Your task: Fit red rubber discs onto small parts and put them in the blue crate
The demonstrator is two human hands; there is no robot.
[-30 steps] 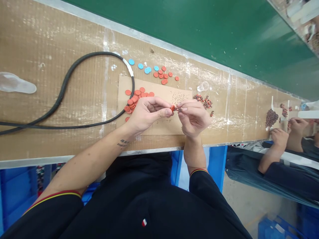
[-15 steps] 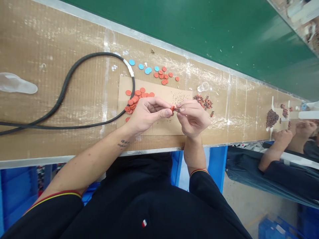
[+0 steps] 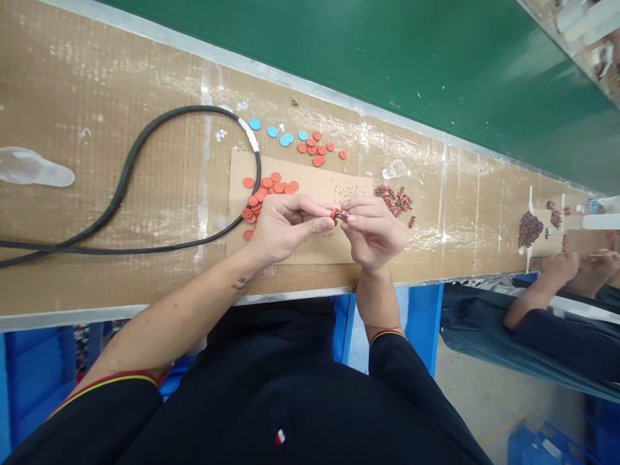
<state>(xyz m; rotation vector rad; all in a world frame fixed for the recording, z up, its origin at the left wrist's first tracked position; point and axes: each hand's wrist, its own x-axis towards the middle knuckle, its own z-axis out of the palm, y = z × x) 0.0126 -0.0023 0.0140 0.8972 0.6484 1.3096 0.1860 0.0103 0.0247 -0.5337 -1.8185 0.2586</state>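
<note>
The left hand (image 3: 288, 227) pinches a small orange button (image 3: 334, 213) tightly between its fingers; the right hand (image 3: 372, 232) holds a tiny dark part (image 3: 343, 216) against it.

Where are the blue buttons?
In the head view, the blue buttons lie just past the top edge of the cardboard sheet, between the white-taped part of the black cable and the orange buttons.

A green conveyor belt (image 3: 368, 71) edges the cardboard-covered bench (image 3: 121, 58), above blue crates (image 3: 533, 445) on a concrete floor (image 3: 504, 413).
</note>
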